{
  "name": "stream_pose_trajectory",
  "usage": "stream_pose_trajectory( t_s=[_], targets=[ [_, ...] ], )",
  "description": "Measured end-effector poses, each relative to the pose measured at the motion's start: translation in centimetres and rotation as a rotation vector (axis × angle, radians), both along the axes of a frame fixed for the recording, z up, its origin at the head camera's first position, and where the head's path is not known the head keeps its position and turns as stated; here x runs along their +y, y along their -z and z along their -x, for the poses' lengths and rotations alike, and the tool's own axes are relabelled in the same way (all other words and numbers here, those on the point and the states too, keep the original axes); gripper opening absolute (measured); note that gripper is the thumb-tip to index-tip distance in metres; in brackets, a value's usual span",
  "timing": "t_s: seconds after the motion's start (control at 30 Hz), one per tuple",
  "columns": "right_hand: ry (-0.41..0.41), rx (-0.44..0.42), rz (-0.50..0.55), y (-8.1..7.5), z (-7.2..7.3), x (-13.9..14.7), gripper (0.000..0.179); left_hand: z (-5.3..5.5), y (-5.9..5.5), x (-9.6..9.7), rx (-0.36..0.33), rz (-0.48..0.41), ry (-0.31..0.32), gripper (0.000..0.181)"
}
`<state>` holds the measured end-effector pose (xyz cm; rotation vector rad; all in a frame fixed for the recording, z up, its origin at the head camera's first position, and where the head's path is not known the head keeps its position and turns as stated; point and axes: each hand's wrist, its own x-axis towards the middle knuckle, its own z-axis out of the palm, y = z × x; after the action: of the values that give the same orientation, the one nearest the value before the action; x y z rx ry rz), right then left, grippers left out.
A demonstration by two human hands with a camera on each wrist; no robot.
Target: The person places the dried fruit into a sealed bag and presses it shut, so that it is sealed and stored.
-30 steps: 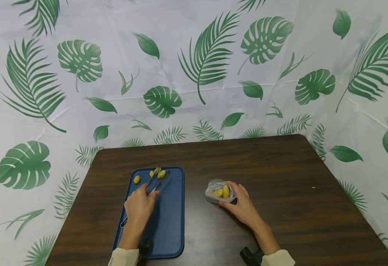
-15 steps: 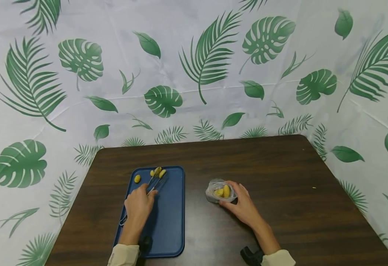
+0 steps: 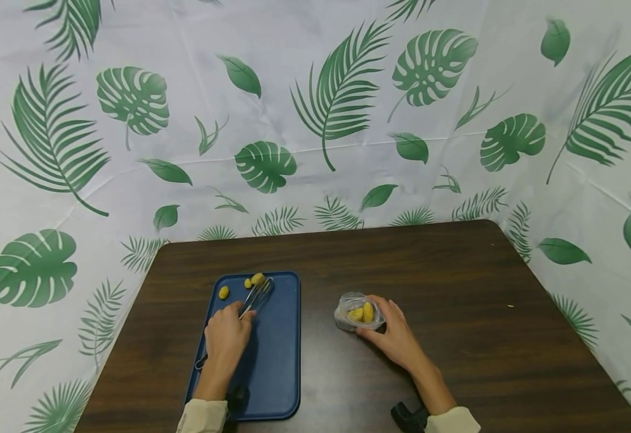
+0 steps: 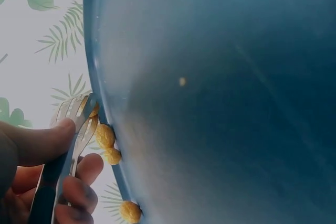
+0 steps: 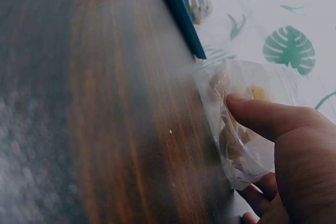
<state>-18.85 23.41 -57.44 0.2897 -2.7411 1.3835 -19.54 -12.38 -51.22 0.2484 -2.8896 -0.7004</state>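
**Tongs at the nuggets, bag steadied**

Left hand (image 3: pixel 224 338) is curled tight around the metal tongs (image 3: pixel 250 302), thumb pressing on top, tips nearly closed beside 2 small yellow-brown nuggets (image 3: pixel 254 280) at the far edge of the blue rectangular plastic tray (image 3: pixel 277 361). A 3rd nugget (image 3: pixel 224 292) lies just left. Right hand (image 3: pixel 396 337) holds the clear plastic bag (image 3: pixel 357 313), thumb pressed against it, more yellow pieces inside, on the dark wooden table (image 3: pixel 456 313). No readable writing.

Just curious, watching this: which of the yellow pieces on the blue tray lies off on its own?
The lone yellow piece nearest the tray's left edge. The other two yellow pieces sit together at the far edge, by the tong tips held by the left hand.
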Motion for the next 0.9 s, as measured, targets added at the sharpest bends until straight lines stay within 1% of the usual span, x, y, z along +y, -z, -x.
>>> stream_pose_trajectory(
  t_s=[0.13, 0.5, 0.77, 0.9],
  targets=[
    [0.001, 0.011, 0.002, 0.0, 0.0, 0.0, 0.075, -0.2, -0.3, 0.0, 0.009, -0.006, -0.007, 0.036],
    [-0.001, 0.006, 0.001, 0.2, 0.1, 0.0, 0.074, -0.9, -1.2, 0.4, 0.072, -0.040, -0.003, 0.038],
    [-0.006, 0.014, -0.005, 0.1, 0.1, 0.0, 0.075, -1.3, -1.8, 0.9, 0.143, -0.050, 0.002, 0.038],
    [-0.009, 0.029, -0.005, 0.1, 0.1, 0.0, 0.075, -1.6, -2.1, 1.3, 0.148, -0.048, 0.009, 0.038]
  ],
)
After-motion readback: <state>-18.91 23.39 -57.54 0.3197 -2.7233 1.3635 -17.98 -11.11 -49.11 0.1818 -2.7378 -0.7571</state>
